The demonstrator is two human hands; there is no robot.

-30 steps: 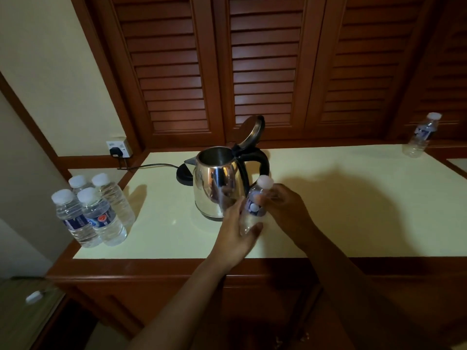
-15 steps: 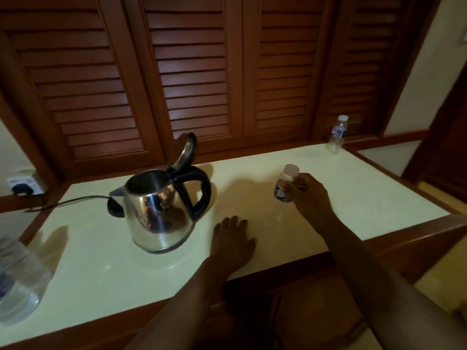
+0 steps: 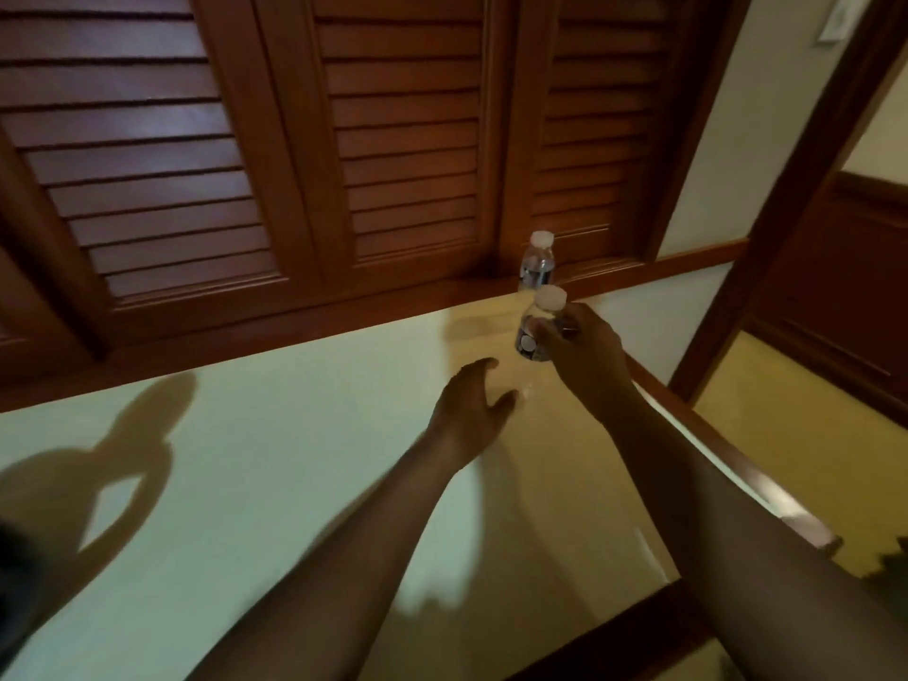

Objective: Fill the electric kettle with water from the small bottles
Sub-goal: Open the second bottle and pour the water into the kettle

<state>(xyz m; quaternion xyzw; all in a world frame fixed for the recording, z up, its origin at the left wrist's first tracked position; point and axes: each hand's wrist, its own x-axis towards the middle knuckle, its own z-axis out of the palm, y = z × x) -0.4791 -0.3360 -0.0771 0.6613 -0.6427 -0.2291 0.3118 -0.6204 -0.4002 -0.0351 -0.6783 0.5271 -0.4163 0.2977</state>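
**Setting the capped bottle down at the far right**

At the far right of the counter (image 3: pixel 245 484), the right hand (image 3: pixel 584 356) grips a small bottle (image 3: pixel 533 336), clear with a white cap, just near a second bottle (image 3: pixel 538 262). The left hand (image 3: pixel 467 405) hovers with relaxed fingers, holding nothing. Best to lower the bottle upright, not knocking its neighbour. The kettle itself is out of view; only a shadow falls at the left.

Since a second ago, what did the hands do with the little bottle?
The left hand let go of the held bottle; the right hand carried it right, toward the far bottle. The kettle has left the view, only its shadow showing. The cap stays on.
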